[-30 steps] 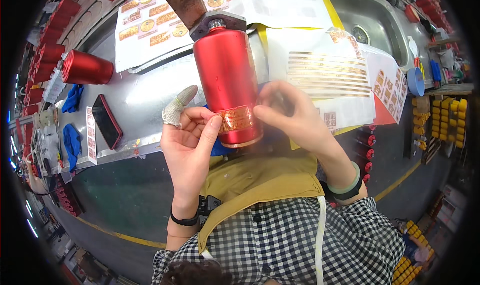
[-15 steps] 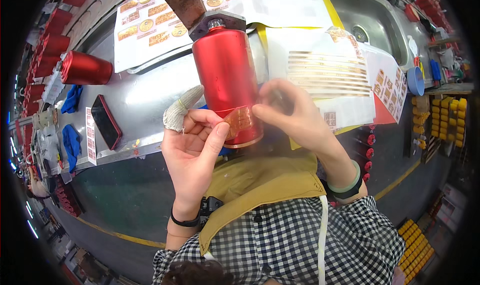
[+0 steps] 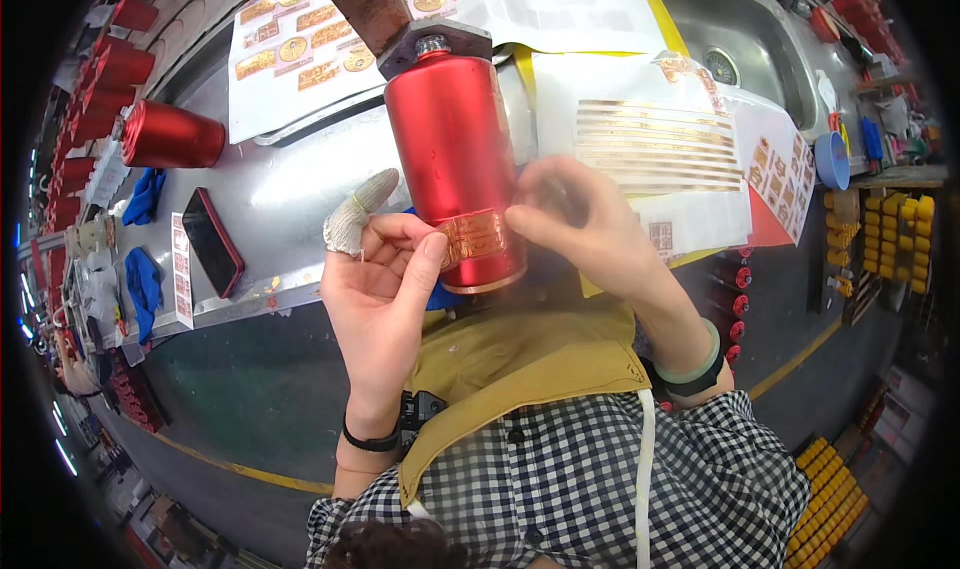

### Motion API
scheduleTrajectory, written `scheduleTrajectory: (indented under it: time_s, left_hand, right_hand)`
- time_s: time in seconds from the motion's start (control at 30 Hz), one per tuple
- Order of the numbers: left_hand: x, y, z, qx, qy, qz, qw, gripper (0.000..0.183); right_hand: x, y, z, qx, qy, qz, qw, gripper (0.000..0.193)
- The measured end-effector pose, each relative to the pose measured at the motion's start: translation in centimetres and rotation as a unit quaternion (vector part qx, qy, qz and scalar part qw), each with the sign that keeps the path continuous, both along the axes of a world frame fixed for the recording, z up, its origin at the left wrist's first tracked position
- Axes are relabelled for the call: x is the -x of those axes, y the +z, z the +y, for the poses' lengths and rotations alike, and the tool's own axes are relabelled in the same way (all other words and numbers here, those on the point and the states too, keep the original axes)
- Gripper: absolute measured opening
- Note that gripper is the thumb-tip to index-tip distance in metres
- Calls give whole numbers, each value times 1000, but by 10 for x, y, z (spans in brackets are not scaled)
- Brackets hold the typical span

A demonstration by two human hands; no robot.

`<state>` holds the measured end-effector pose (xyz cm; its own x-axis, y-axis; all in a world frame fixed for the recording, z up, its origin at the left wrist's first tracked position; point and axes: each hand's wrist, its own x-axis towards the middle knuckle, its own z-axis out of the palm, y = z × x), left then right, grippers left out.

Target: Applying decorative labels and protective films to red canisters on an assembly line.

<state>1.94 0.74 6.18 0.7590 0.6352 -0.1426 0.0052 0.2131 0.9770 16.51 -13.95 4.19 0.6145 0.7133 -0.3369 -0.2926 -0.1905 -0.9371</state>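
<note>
A glossy red bottle (image 3: 447,139) hangs at a tilt, its threaded neck against a metal holder (image 3: 440,41) and its base toward me. Low on its side lies a thin gold-patterned decal strip (image 3: 478,237). My left hand (image 3: 385,279) pinches the strip's left end between thumb and forefinger. A white fabric cover sits on one raised finger of that hand. At the bottle's right side is my right hand (image 3: 585,219), thumb tip beside the strip's right end. Its thumb and forefinger are apart; its other fingers are partly hidden.
Decal sheets (image 3: 330,49) lie at the back, and a sheet with gold strips (image 3: 650,144) is to the right. A sink (image 3: 740,44) stands beyond. On the left are a phone (image 3: 213,242), a red container (image 3: 173,136) and blue cloths (image 3: 142,289).
My left hand has shifted slightly and the decal strip now lies flatter and straighter against the bottle. My right hand has hardly moved.
</note>
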Motion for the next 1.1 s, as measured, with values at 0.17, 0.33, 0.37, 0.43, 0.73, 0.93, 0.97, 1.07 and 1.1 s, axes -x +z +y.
scheduleTrajectory:
  time_s: [0.17,0.33,0.37,0.43,0.73,0.93,0.97,1.07,1.1]
  left_hand:
    - [1,-2,2,2,1,-5,1000,53]
    - [1,-2,4,6,8,15,1000,55]
    - [2,-3,4,4,7,14,1000,56]
    - [2,-4,3,2,5,14,1000,56]
    - [3,-7,4,-10,-5,-1,1000,53]
    - [2,-3,3,24,1,-9,1000,55]
    - [2,-3,3,22,1,-6,1000,55]
    - [3,-3,4,21,2,-1,1000,55]
    - [3,-3,4,23,1,0,1000,56]
  right_hand:
    - [0,-1,1,0,2,12,1000,29]
    - [-1,-3,0,-5,0,17,1000,30]
    - [-2,-4,-2,-20,7,24,999,31]
    - [-2,-6,-5,-35,14,32,999,32]
    - [-2,-4,-5,2,30,10,999,35]
    - [-1,-4,-5,0,26,5,1000,34]
    - [-2,-3,-5,0,26,4,1000,34]
    - [-2,1,-4,15,34,-2,999,35]
    - [-2,-2,-5,7,32,-1,999,35]
